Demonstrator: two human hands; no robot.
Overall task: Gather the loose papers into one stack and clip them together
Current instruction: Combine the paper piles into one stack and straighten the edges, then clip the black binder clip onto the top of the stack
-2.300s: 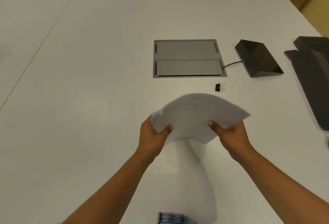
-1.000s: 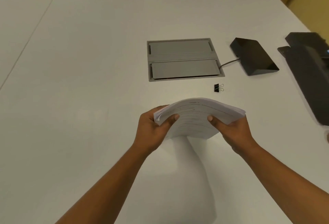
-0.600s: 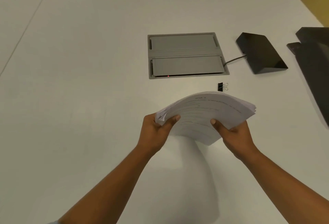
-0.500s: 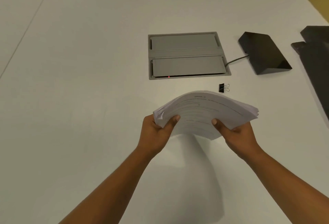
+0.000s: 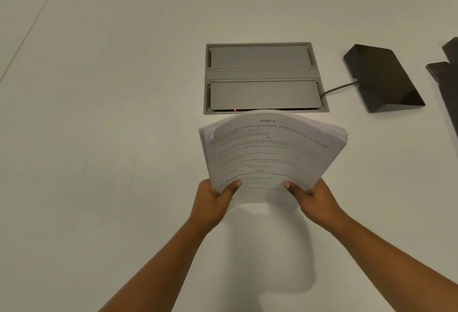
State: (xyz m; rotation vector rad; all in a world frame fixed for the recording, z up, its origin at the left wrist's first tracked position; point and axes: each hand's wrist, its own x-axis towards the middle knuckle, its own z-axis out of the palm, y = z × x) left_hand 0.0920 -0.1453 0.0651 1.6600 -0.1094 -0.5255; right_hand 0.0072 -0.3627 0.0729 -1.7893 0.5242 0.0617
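A thick stack of white printed papers (image 5: 270, 153) is held above the white table (image 5: 99, 138), bowed upward with the printed top sheet facing me. My left hand (image 5: 213, 202) grips its near left corner, thumb on top. On the near right corner my right hand (image 5: 314, 200) holds it the same way. The sheet edges on the right side are slightly fanned. The small black binder clip seen before is hidden behind the raised stack.
A grey flip-lid cable box (image 5: 264, 77) is set into the table just beyond the papers, with a small red light at its front edge. A black wedge-shaped device (image 5: 381, 78) with a cable lies to its right. Another dark object (image 5: 448, 83) sits at the right edge.
The stack has been lifted and tilted up toward me, now covering the binder clip. My view has shifted closer and lower over the table.
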